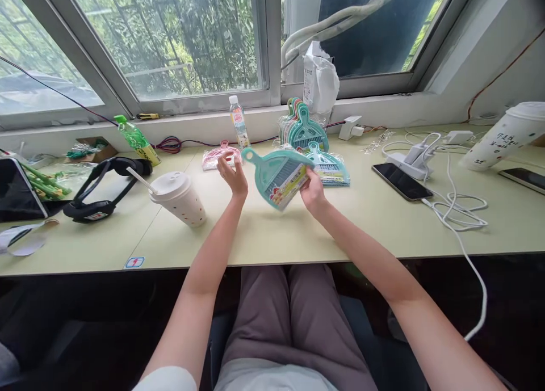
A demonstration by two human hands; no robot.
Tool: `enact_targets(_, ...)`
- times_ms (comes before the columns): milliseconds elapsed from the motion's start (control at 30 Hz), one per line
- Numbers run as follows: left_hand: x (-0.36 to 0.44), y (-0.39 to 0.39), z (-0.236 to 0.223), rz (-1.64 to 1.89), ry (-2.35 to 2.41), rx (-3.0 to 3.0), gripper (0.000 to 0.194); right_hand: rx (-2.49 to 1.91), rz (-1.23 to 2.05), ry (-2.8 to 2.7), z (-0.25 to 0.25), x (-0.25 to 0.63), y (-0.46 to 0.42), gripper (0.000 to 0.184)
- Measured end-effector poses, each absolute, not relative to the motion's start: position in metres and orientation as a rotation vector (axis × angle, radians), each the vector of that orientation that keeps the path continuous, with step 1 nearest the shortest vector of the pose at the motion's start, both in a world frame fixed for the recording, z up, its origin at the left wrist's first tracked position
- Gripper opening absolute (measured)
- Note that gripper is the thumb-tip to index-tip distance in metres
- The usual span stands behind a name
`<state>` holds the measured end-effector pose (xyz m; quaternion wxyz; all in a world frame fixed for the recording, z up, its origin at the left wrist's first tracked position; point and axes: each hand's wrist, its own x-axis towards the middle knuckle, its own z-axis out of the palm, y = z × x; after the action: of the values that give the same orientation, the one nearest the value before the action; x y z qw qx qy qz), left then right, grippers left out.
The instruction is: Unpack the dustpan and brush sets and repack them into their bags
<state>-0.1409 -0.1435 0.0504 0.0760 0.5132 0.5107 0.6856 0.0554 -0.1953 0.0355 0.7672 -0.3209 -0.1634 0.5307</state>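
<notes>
From the head view, I'm watching a person sit at the table (264,243) with a teal pan (266,172) raised between their hands. The right hand (313,192) has it pinched at the lower right corner, thumb over the edge of the yellow label (293,181). The pan is tilted, its handle (255,160) pointing left, and a brush (281,178) shows inside it. The left hand (234,178) is up just beside the handle, fingers spread and bent, gripping nothing that I can see; whether a fingertip brushes the handle I can't tell.

I'd say the step in hand is turning or steadying this one pan in the air. To my eye, a next move calls for keeping that corner grip firm, since the right hand seems to carry all the weight, and for the left fingers to meet the handle if the load is to be shared.

Close behind the right hand lies a pile (340,174) of similar pans; beyond it a stack (305,131) stands by the window wall. A pink pack (210,159) sits behind the left hand. The cup (181,201) is near the left forearm, so swinging wide that way looks risky.
</notes>
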Motion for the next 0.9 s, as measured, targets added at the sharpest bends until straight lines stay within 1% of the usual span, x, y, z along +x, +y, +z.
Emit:
enact_targets(33, -0.139, -0.142, 0.049, 2.031, 1.475, 1.497, 0.028, -0.694, 1.120, -0.324, 0.036, 0.062, -0.192, 0.013)
enact_targets(100, -0.130, -0.140, 0.043, 1.908, 1.266, 1.438, 0.043, -0.690, 1.066, -0.302, 0.036, 0.075, -0.184, 0.019)
enact_targets(167, -0.117, -0.141, 0.036, 1.652, 1.034, 1.390, 0.054, -0.695, 1.023, -0.352, 0.035, 0.085, -0.179, 0.019)
enact_targets(233, -0.104, -0.144, 0.029, 1.367, 0.866, 1.337, 0.056, -0.700, 1.010, -0.427, 0.033, 0.089, -0.176, 0.016)
enact_targets(300, -0.094, -0.145, 0.024, 1.225, 0.813, 1.261, 0.051, -0.716, 1.043, -0.450, 0.032, 0.087, -0.175, 0.012)
enact_targets(367, -0.092, -0.145, 0.021, 1.256, 0.848, 1.158, 0.042, -0.754, 1.105, -0.472, 0.031, 0.083, -0.176, 0.009)
enact_targets(433, -0.094, -0.142, 0.020, 1.343, 0.905, 1.049, 0.033, -0.813, 1.115, -0.576, 0.028, 0.081, -0.176, 0.025)
enact_targets(533, -0.103, -0.135, 0.022, 1.430, 0.943, 0.949, 0.025, -0.904, 0.928, -0.834, 0.026, 0.085, -0.175, 0.054)
enact_targets(600, -0.108, -0.133, 0.023, 1.458, 0.938, 0.906, 0.023, -0.957, 0.724, -0.989, 0.028, 0.089, -0.176, 0.060)
enact_targets(667, -0.111, -0.133, 0.025, 1.475, 0.911, 0.865, 0.021, -0.995, 0.516, -1.146, 0.032, 0.090, -0.181, 0.055)
enact_targets(800, -0.111, -0.136, 0.029, 1.478, 0.828, 0.852, 0.022, -1.056, 0.164, -1.481, 0.039, 0.081, -0.196, 0.023)
enact_targets(833, -0.110, -0.137, 0.030, 1.475, 0.805, 0.859, 0.024, -1.081, 0.093, -1.554, 0.039, 0.077, -0.199, 0.018)
enact_targets(900, -0.108, -0.139, 0.030, 1.476, 0.757, 0.850, 0.026, -1.138, -0.029, -1.680, 0.036, 0.073, -0.202, 0.016)
